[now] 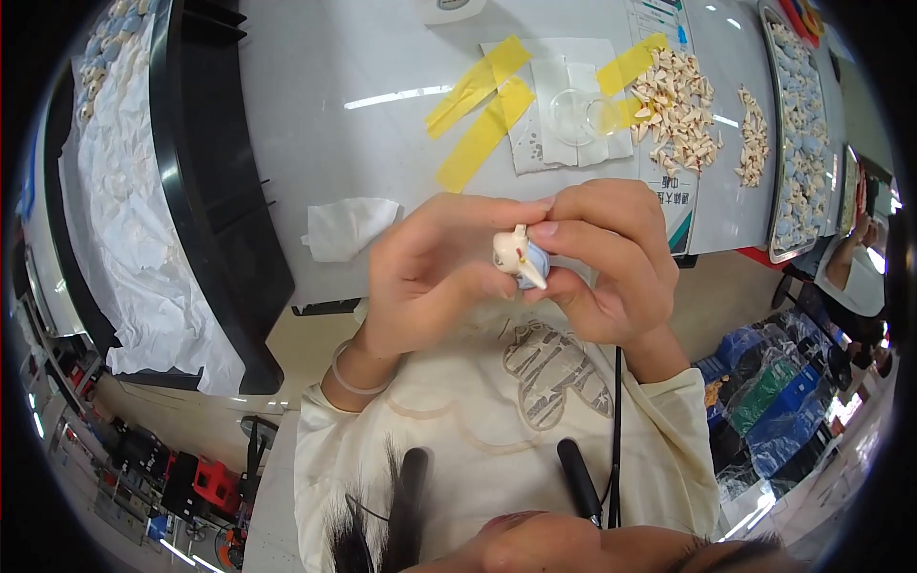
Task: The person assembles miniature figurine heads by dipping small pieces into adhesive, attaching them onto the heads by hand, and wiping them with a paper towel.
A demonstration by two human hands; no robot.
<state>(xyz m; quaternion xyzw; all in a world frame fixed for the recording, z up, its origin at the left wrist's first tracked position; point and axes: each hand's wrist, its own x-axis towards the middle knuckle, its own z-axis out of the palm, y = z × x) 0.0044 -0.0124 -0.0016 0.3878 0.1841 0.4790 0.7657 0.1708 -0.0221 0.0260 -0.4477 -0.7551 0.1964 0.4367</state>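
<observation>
Close in front of the chest, a small cream and light-blue figurine [521, 258] is held between both hands. My left hand [430, 267] has its thumb and fingers closed on the figurine's cream, rounded side. The fingertips of my right hand [616, 258] pinch its top and its blue side. A pointed cream part sticks out at the lower front of the figurine. Beyond the hands, a clear round dish [576, 116] rests on white paper [535, 158], with yellow tape strips [487, 134] to its left.
Small cream pieces [676, 110] lie heaped at the right, with a narrower pile [753, 138] beside them. A metal tray [776, 250] of blue and cream figurines stands farther right. White tissue [351, 227] lies left of the hands; a black-edged tray [224, 191] is beyond it.
</observation>
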